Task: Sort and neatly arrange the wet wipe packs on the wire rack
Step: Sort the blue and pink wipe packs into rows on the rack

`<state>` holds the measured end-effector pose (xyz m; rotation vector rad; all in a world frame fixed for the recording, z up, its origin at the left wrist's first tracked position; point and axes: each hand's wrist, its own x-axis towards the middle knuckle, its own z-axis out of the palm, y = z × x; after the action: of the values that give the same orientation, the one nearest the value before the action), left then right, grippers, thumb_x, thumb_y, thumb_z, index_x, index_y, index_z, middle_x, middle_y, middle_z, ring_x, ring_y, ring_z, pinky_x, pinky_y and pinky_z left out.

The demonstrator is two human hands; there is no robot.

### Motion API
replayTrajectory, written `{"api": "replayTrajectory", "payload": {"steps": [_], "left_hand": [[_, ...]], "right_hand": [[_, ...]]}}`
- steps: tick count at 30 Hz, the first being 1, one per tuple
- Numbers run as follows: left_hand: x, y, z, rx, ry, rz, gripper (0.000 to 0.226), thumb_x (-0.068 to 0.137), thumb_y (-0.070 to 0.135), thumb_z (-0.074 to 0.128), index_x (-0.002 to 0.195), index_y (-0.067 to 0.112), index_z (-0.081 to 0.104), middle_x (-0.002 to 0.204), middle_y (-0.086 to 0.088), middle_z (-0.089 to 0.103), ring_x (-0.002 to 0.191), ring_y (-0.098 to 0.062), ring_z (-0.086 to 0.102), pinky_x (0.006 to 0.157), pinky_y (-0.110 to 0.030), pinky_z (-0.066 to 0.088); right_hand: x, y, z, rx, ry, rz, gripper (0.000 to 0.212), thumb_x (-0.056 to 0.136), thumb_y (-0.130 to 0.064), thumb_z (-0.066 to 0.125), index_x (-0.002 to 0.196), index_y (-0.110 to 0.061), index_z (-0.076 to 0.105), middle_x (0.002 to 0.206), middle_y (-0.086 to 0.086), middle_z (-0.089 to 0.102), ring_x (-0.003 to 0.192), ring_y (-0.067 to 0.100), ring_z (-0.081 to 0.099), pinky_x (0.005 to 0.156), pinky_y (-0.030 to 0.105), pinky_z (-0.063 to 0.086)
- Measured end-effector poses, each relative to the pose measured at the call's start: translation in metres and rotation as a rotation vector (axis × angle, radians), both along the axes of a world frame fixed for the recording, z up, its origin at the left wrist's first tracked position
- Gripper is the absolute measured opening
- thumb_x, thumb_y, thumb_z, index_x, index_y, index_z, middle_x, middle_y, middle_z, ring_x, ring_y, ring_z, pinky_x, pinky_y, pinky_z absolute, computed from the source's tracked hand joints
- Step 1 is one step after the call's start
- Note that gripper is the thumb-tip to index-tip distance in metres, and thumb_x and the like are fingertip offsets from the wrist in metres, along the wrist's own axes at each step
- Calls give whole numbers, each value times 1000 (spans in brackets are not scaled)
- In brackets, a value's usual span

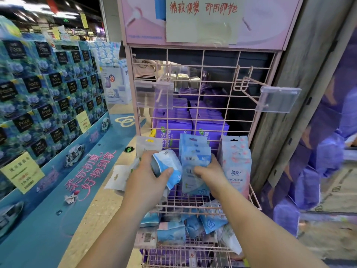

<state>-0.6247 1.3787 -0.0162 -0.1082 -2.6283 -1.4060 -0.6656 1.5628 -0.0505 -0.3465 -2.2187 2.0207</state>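
The left hand (152,171) grips a loose blue-and-white soft plastic wipe pack (167,167); the right hand (209,172) pinches the hanging blue packs (195,163) beside it. Careless threading might knock neighbours off.

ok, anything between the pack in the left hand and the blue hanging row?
Nothing visible between them. The left hand holds the blue-white pack right beside the blue hanging packs, which the right hand grips.

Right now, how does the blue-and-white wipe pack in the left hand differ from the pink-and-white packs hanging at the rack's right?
The blue-and-white wipe pack is tilted, gripped by the left hand; the pink-and-white packs hang upright, untouched. One is blue-trimmed and bulging, the others pink-patterned and flat. Both sit against the pink wire rack.
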Motion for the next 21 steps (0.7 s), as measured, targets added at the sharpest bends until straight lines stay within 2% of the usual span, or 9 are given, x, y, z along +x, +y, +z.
{"api": "replayTrajectory", "payload": {"steps": [2,5,8,10,12,14,16,17,21], "left_hand": [[1,1,-2,-35,1,-32,40,87,36,63,117,40,37,84,9,68,69,-14,67,60,-33,52],[0,-2,-8,-70,-15,-54,42,88,33,63,120,40,37,79,11,67,60,-8,64,48,-24,41],[0,-7,-10,-122,-16,-56,47,88,34,62,125,39,34,76,8,65,62,-12,60,47,-24,37],[0,-7,-10,-198,-9,-73,48,89,36,61,127,38,32,62,3,58,54,-13,55,44,-27,33],[-2,-6,-8,-249,3,-97,49,89,38,59,129,38,31,57,1,56,55,-17,57,45,-30,34],[-5,-8,-7,-242,14,-105,49,89,39,59,130,40,32,69,0,63,63,-20,62,52,-33,43],[-7,-8,-7,-222,24,-114,49,89,38,60,129,41,33,87,0,68,69,-21,65,61,-35,50],[-7,-7,-7,-215,25,-121,49,89,37,60,129,41,33,89,1,68,71,-21,65,62,-36,50],[-7,-5,-10,-289,27,-114,50,90,36,60,131,37,33,61,0,55,58,-15,55,48,-29,36]], "right_hand": [[-3,-5,-3,9,-24,-24,54,65,1,64,115,-16,51,101,4,70,91,20,67,64,24,51],[-6,-9,-4,9,9,-130,55,69,5,64,118,-17,54,101,3,71,88,17,67,69,27,54],[-7,-14,-5,-20,42,-249,50,69,7,61,114,-16,59,98,4,72,85,17,68,76,32,56],[-5,-18,-6,-67,48,-243,44,72,7,59,105,-22,61,96,3,72,85,19,68,76,34,56],[-4,-17,-8,-102,55,-220,39,76,5,59,99,-26,61,97,3,73,89,24,69,78,38,57],[-1,-12,-7,-134,70,-212,40,79,0,62,112,-22,62,102,4,73,93,25,70,80,44,58],[-1,-9,-6,-112,104,-210,46,82,-5,63,126,-22,57,107,2,72,95,22,70,82,43,59],[-1,-9,-7,-94,110,-210,47,84,-7,62,128,-22,54,109,1,71,95,20,69,83,42,59],[-1,-17,-16,-33,36,-186,54,88,-18,59,138,-26,40,118,-2,67,102,19,66,93,43,53]]}}
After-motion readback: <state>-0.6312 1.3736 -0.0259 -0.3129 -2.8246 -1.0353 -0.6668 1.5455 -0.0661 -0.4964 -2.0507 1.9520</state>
